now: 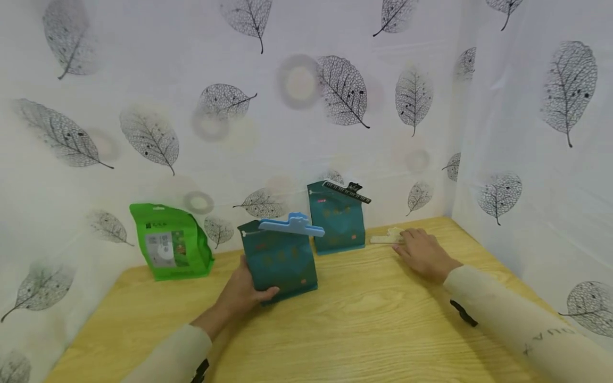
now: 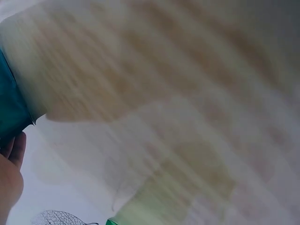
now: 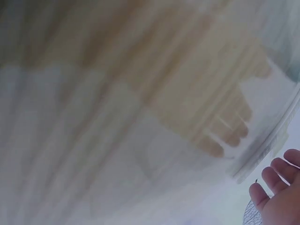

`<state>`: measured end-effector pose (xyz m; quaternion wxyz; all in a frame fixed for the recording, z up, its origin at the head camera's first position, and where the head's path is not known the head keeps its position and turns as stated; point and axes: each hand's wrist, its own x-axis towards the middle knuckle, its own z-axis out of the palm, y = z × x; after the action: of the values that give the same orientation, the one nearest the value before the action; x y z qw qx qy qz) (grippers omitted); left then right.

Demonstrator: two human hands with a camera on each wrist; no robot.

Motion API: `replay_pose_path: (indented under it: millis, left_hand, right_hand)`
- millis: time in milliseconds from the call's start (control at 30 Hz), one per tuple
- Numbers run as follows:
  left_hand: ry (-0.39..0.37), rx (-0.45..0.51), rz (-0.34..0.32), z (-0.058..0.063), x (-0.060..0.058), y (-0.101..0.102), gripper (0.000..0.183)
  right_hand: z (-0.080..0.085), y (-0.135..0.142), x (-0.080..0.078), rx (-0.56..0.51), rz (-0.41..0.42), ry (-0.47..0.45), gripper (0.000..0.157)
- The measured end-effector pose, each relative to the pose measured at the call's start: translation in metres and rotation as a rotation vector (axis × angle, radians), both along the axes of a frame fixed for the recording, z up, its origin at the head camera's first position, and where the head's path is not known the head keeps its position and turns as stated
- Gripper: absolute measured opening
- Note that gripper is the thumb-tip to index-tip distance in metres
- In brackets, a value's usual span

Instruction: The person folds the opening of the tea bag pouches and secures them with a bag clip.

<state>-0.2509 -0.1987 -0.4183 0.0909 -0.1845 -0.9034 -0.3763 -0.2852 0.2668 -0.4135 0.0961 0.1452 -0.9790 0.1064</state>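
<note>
My left hand (image 1: 241, 290) grips the lower left side of a teal pouch (image 1: 280, 263), thumb across its front. A light blue sealing clip (image 1: 292, 225) spans the top of this pouch, which leans slightly. At the back right, my right hand (image 1: 423, 254) reaches to a cream sealing clip (image 1: 383, 239) lying on the table, fingertips right at its handle. The right wrist view shows the fingers (image 3: 279, 171) spread and loosely extended. In the left wrist view only a strip of the teal pouch (image 2: 11, 103) shows beside the fingers.
A second teal pouch (image 1: 337, 223) stands against the back curtain (image 1: 287, 143), with a black piano-key clip (image 1: 347, 191) slanted over its top. At the left stands a bright green pouch (image 1: 174, 244). The wooden table (image 1: 345, 335) meets a leaf-print curtain at the right.
</note>
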Motion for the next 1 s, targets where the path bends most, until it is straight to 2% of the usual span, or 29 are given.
replay_pose_path:
  millis: [200,300,700,1000]
  left_hand:
    - [0.044,-0.029,-0.008,-0.001,-0.007,-0.006,0.112]
    - [0.035,-0.024,-0.004,0.0,-0.011,-0.008,0.112]
    - [0.071,-0.004,0.006,0.0,-0.031,-0.016,0.115]
    - [0.133,-0.007,0.022,-0.003,-0.045,-0.014,0.117]
  right_hand:
    - [0.0,0.009,-0.002,0.02,-0.002,-0.051,0.061]
    - [-0.001,0.011,-0.002,0.021,0.002,-0.068,0.06]
    - [0.001,0.012,0.002,0.036,0.01,-0.05,0.056]
    - [0.002,0.019,0.008,0.036,-0.012,-0.059,0.053]
